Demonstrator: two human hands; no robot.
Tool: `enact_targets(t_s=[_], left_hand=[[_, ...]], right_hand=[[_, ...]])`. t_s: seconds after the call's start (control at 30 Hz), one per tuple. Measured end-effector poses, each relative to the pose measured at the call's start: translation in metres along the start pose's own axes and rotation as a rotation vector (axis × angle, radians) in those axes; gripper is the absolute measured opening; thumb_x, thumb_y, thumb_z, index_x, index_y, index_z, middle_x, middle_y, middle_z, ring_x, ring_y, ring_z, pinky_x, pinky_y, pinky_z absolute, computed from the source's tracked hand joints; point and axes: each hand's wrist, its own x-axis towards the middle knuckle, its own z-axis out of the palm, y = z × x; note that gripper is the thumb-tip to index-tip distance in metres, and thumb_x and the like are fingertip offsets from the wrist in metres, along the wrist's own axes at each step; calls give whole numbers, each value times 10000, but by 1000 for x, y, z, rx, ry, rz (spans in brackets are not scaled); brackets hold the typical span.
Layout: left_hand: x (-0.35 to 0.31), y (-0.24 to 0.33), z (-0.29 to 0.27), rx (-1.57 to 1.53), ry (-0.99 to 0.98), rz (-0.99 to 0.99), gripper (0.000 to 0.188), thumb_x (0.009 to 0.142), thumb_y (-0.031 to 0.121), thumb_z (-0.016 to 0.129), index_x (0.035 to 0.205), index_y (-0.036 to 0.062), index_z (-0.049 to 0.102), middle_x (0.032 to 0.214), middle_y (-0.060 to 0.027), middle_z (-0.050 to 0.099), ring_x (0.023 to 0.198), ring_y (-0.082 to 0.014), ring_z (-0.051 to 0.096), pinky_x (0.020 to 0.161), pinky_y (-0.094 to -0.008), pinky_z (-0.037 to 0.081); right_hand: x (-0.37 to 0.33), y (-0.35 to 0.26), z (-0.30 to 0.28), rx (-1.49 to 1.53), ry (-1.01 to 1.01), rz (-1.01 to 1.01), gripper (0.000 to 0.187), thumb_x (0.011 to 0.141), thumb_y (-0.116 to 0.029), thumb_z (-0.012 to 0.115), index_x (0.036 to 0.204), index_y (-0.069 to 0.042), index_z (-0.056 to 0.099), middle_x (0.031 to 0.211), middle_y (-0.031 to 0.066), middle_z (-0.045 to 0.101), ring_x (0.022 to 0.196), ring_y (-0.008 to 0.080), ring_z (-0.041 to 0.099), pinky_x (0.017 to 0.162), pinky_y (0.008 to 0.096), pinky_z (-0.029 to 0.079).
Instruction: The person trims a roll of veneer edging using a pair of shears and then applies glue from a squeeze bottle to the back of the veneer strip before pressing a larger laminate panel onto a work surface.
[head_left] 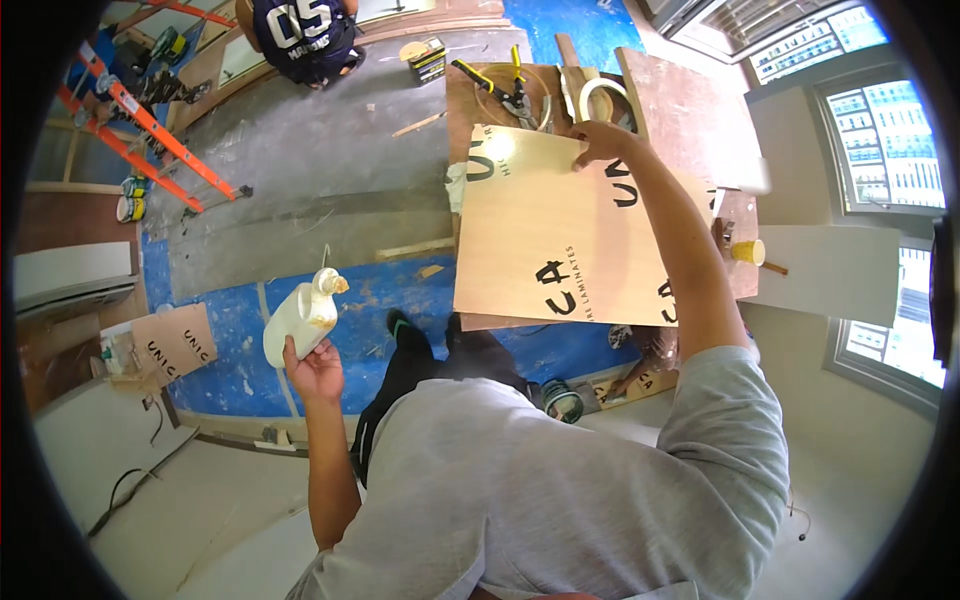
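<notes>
My left hand (316,370) is wrapped round the lower part of a white plastic bottle (298,325), held tilted over the blue floor covering. Yellowish crust coats the bottle's narrow neck and spout, and a thin hooked wire rises beside it. My right arm reaches across a tan laminate sheet (530,230) printed with black lettering. At the sheet's far edge my right hand (602,143) grips it, thumb on the face; the other fingertips are partly hidden. The sheet lies over a brown wooden board on the work surface.
Beyond the sheet lie yellow-and-black pliers (512,95) and a white ring-shaped roll (603,97). A yellow cup (747,252) stands at the right. An orange ladder (140,120) rises at far left. A person (305,40) crouches at the back. A tub (562,400) sits near my legs.
</notes>
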Motion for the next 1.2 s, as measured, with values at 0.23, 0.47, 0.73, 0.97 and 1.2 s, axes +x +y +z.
enact_targets(t_s=[0.23, 0.47, 0.73, 0.97, 1.2], left_hand=[[9, -7, 2, 40, 7, -85, 431, 1016, 347, 580, 1298, 22, 582, 1065, -121, 704, 674, -186, 575, 578, -300, 485], [4, -11, 3, 69, -9, -93, 421, 1016, 359, 573, 1297, 45, 593, 1070, -114, 714, 677, -193, 590, 578, -312, 488], [-3, -18, 2, 99, -52, -111, 394, 1014, 348, 576, 1289, 68, 613, 1116, -105, 724, 672, -190, 605, 611, -312, 492], [-3, -25, -15, 50, -31, -135, 379, 1031, 351, 545, 1273, 71, 621, 1086, -98, 724, 671, -187, 587, 602, -322, 450], [15, -25, -12, 36, -48, -120, 344, 1033, 330, 548, 1254, 77, 623, 1079, -95, 724, 672, -174, 587, 587, -314, 440]], right_hand=[[-15, -2, 7, 4, 217, -164, 883, 620, -267, 932, 1400, -67, 568, 1332, 192, 621, 1238, 337, 603, 1034, 431, 487], [-15, -57, -25, 12, 352, -199, 872, 640, -259, 920, 1404, -68, 546, 1215, 175, 638, 1118, 323, 640, 957, 435, 505], [42, -38, -7, -48, -164, 8, 822, 638, -344, 932, 1315, -34, 583, 1201, 144, 684, 1139, 293, 642, 972, 428, 497], [42, -28, -11, -128, -207, -77, 603, 660, -363, 898, 1153, -58, 731, 1090, 132, 742, 1055, 306, 677, 920, 426, 513], [-46, -84, -46, 167, -170, -121, 600, 601, -148, 901, 1132, 29, 685, 1008, 91, 730, 916, 176, 657, 849, 323, 509]])
